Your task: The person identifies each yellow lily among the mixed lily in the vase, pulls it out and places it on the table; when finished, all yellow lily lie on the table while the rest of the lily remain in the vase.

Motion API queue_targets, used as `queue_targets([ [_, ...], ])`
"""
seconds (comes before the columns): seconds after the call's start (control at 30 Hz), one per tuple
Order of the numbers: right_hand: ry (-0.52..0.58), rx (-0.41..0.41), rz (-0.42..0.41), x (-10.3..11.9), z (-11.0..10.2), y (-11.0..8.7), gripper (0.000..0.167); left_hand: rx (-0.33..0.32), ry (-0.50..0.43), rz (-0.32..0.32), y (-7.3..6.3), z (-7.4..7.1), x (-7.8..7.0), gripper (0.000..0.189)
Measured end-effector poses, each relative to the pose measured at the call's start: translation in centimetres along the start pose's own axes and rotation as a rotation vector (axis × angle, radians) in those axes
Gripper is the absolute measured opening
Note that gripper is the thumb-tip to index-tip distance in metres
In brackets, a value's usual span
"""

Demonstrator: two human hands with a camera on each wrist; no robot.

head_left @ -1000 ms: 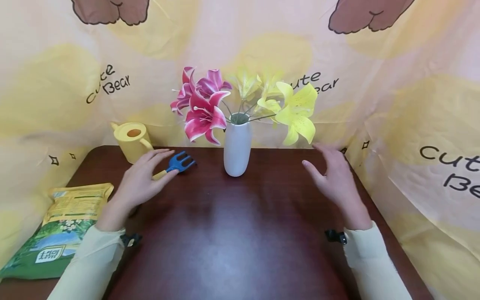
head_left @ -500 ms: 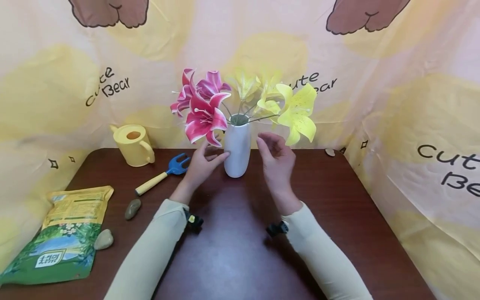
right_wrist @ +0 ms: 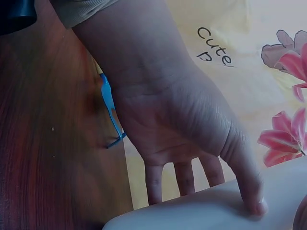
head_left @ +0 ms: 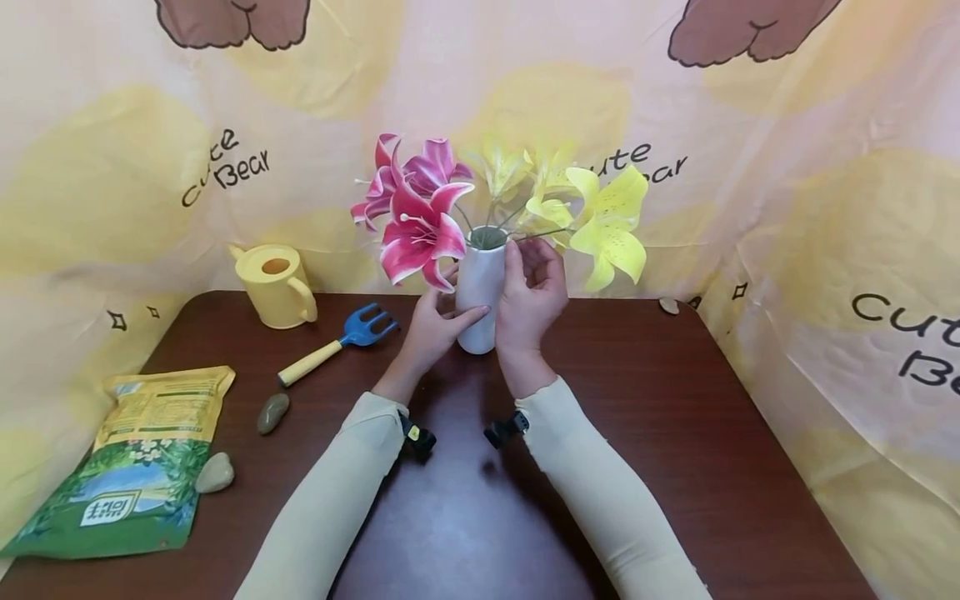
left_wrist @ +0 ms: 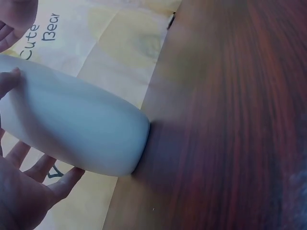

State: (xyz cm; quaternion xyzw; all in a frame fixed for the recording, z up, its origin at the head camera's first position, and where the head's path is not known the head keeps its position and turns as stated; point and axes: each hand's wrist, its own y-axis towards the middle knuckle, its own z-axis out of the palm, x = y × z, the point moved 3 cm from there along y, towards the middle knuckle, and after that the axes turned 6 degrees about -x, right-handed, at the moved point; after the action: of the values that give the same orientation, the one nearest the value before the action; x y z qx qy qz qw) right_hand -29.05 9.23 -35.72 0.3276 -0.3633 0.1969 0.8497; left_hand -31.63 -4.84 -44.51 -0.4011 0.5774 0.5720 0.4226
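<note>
A white vase (head_left: 480, 287) stands upright on the table, with pink lilies (head_left: 420, 212) leaning left and yellow lilies (head_left: 600, 221) leaning right. My left hand (head_left: 437, 327) grips the vase's lower middle: its thumb lies across the front, its fingers reach round behind. Their tips press the vase in the left wrist view. Higher up, my right hand (head_left: 531, 304) is against the vase's right side, thumb close below the rim. Its other fingers are bent beneath the yellow lily stems; whether they hold the vase or a stem cannot be made out.
On the left of the table (head_left: 660, 467) are a yellow watering can (head_left: 276, 287), a blue hand fork (head_left: 341, 337) with a pale yellow handle, two stones (head_left: 273, 412) and a green-and-yellow bag (head_left: 135, 462). Another stone (head_left: 668, 306) lies at the back right. A printed cloth hangs behind.
Both hands have come in from the sides to the vase. The left hand reached it first and now grips it; the right hand has moved left against its upper side.
</note>
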Motion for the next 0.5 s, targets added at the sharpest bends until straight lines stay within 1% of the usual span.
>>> queue_targets([
  [0.17, -0.028, -0.002, -0.004, 0.2, 0.3, 0.2, 0.019, 0.008, 0.009, -0.002, 0.0, 0.0, -0.2, 0.079],
  [0.27, -0.048, -0.01, -0.019, 0.4, 0.3, 0.3, 0.018, 0.014, 0.011, -0.005, 0.1, 0.0, -0.2, 0.078],
  [0.33, -0.04, -0.017, -0.038, 0.7, 0.4, 0.3, 0.018, 0.013, 0.015, -0.007, 0.1, -0.1, -0.1, 0.078],
  [0.43, -0.032, -0.031, -0.093, 1.5, 0.5, 0.3, 0.019, 0.013, 0.019, -0.008, 0.1, -0.1, -0.2, 0.079],
  [0.5, 0.002, -0.025, -0.125, 2.2, 0.6, 0.3, 0.02, 0.013, 0.026, -0.003, 0.1, -0.2, -0.2, 0.079],
])
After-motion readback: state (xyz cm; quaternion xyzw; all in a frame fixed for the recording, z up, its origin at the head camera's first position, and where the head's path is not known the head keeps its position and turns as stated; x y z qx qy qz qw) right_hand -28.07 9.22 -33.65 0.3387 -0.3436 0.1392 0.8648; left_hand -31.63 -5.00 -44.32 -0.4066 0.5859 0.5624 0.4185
